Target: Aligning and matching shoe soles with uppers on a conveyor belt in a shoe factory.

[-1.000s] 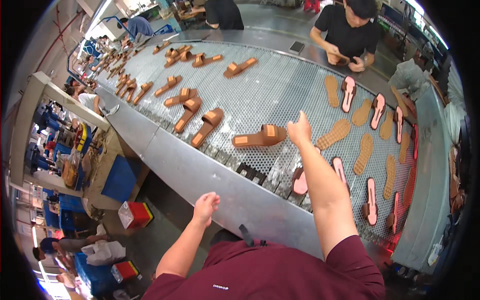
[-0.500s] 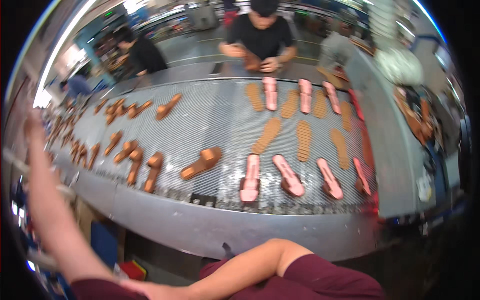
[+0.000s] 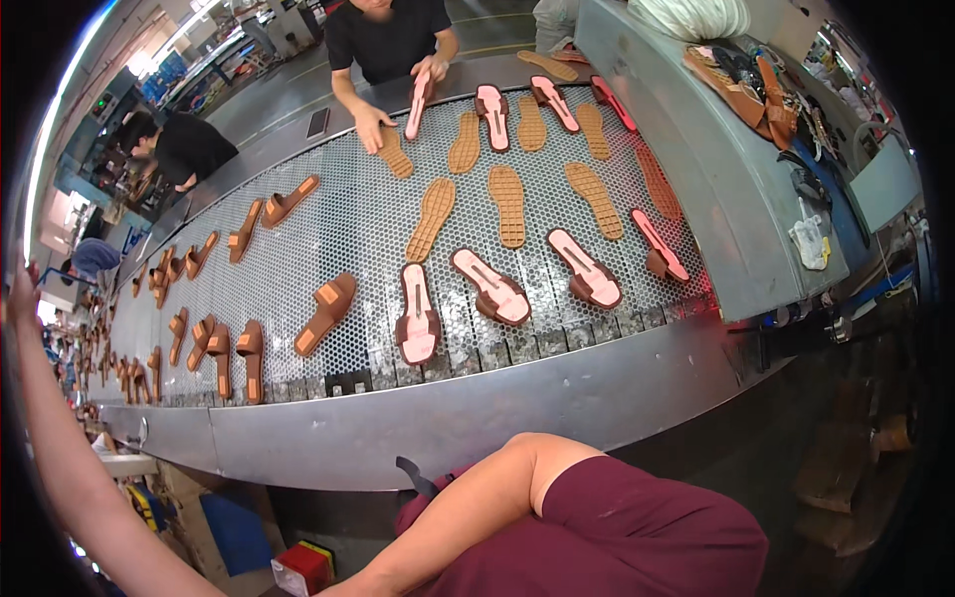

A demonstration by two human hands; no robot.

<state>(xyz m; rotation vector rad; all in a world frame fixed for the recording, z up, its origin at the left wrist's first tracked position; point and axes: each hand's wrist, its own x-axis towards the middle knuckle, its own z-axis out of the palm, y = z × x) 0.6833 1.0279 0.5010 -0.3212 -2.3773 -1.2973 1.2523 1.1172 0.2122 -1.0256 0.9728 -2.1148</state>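
Observation:
My left arm stretches up along the left rim, with my left hand (image 3: 22, 294) small at its far end; its fingers are too indistinct to read. The right forearm (image 3: 443, 522) bends across my maroon shirt, and its hand is cut off by the lower edge. In front of me runs a perforated metal conveyor (image 3: 378, 234). Brown slide sandals (image 3: 326, 313) lie on its left part. Nearer the right, pink-lined sandal uppers (image 3: 418, 313) stand in a near row, with tan ridged soles (image 3: 507, 207) in the middle. Neither hand visibly touches them.
Across the belt a person in black touches a tan sole (image 3: 396, 159) and a pink-lined upper (image 3: 420, 104). A grey machine housing (image 3: 696, 189) covers the right end, with a red glow beneath. A phone (image 3: 318, 122) lies on the far ledge. A red box (image 3: 303, 569) sits below.
My view has turned, so the belt and its sandals sit further left. The person opposite has brought a pink-lined upper and a sole to the belt. My left arm stays stretched out.

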